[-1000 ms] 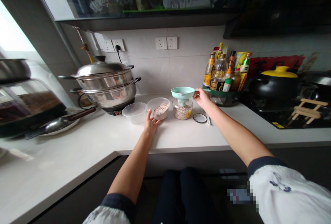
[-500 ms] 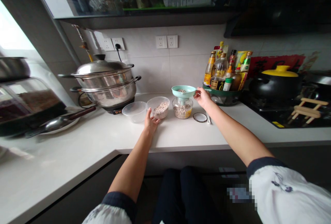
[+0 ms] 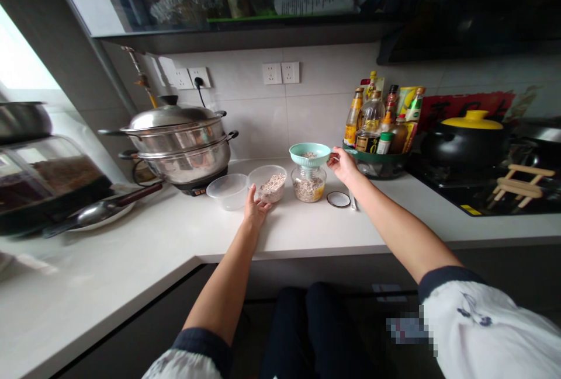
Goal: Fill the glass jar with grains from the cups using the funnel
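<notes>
My right hand (image 3: 342, 164) pinches the handle of a mint-green funnel (image 3: 308, 161). Some flakes, like oats, lie in the funnel, whose spout sits in the mouth of a clear jar (image 3: 302, 191) partly filled with the same flakes. At the near side of a clear plastic bowl (image 3: 280, 193) holding more flakes, my left hand (image 3: 256, 207) grips the wall, thumb up at the rim and fingers low. An identical-looking bowl (image 3: 228, 193) with nothing visible inside stands against it on the left. Right of the jar lie a round lid (image 3: 339, 199) and a spoon-like utensil (image 3: 353, 201), partly hidden by my right arm.
A steel steamer (image 3: 188, 154) stands at the back left, with a ladle (image 3: 99, 211) on a plate nearby. Sauce bottles (image 3: 379, 128) fill a green tray behind my right hand. At right, a black pot (image 3: 467, 145) and a small wooden rack (image 3: 521, 183) sit on the stove.
The view has shifted very slightly. Both hands keep their places on the bowl and the funnel, and the flakes look the same.
</notes>
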Available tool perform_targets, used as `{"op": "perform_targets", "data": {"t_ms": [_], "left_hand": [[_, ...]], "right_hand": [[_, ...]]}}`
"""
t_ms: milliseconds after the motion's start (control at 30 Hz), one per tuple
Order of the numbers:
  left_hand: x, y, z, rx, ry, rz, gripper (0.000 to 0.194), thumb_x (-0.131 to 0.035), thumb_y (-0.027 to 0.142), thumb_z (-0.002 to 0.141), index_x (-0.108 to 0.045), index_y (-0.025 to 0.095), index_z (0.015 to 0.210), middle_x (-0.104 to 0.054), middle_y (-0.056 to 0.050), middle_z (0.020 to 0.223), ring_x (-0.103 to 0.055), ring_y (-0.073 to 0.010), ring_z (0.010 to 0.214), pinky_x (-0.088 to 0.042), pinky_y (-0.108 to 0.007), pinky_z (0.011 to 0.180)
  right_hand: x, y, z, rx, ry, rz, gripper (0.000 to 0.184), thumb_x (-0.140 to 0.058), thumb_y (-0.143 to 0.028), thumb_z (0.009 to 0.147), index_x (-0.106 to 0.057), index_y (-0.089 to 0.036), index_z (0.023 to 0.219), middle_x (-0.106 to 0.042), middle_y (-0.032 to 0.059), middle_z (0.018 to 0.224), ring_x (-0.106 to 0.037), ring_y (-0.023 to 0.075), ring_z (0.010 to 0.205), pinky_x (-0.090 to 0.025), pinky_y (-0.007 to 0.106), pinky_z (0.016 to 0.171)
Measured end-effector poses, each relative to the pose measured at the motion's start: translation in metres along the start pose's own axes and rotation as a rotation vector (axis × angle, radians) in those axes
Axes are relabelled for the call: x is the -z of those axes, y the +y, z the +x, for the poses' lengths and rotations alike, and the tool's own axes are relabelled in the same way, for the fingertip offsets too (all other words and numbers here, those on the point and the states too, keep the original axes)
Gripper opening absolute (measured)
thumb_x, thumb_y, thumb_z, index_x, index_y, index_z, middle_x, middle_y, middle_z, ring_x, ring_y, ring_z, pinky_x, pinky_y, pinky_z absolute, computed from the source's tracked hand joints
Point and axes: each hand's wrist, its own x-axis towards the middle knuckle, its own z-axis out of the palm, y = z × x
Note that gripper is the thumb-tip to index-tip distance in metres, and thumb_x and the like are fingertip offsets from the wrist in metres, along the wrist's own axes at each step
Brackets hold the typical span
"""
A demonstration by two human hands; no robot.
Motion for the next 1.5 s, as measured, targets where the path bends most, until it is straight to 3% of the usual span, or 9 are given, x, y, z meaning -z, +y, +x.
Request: {"op": "perform_targets", "data": {"t_ms": [400, 1300, 1500], "left_hand": [[0.0026, -0.0012, 0.0041, 0.006, -0.008, 0.002, 0.047, -0.059, 0.044, 0.082, -0.044, 0.024, 0.121, -0.054, -0.008, 0.098, -0.065, -0.019, 0.086, -0.057, -0.034, 0.074], [0.0004, 0.0001, 0.0014, 0.002, -0.016, -0.025, 0.038, -0.058, 0.041, 0.084, -0.044, 0.023, 0.115, -0.053, -0.008, 0.095, -0.064, -0.0201, 0.086, -0.057, -0.036, 0.073], [0.0005, 0.0, 0.0006, -0.008, -0.038, -0.021, 0.039, -0.056, 0.041, 0.085, -0.042, 0.021, 0.117, -0.053, -0.008, 0.096, -0.063, -0.0211, 0.089, -0.057, -0.035, 0.073]], "right_hand": [[0.0082, 0.0027, 0.0025, 0.053, -0.069, 0.031, 0.016, -0.058, -0.006, 0.07, -0.051, -0.019, 0.071, -0.049, -0.007, 0.053, -0.044, 0.005, 0.043, -0.039, 0.014, 0.04], [0.0054, 0.0013, 0.0006, 0.006, -0.032, 0.004, 0.016, -0.058, -0.004, 0.069, -0.052, -0.019, 0.073, -0.049, -0.007, 0.054, -0.045, 0.0052, 0.044, -0.039, 0.014, 0.039], [0.003, -0.0036, -0.0012, 0.023, -0.04, 0.085, 0.015, -0.056, -0.006, 0.071, -0.051, -0.019, 0.073, -0.05, -0.007, 0.054, -0.045, 0.0053, 0.044, -0.04, 0.014, 0.04]]}}
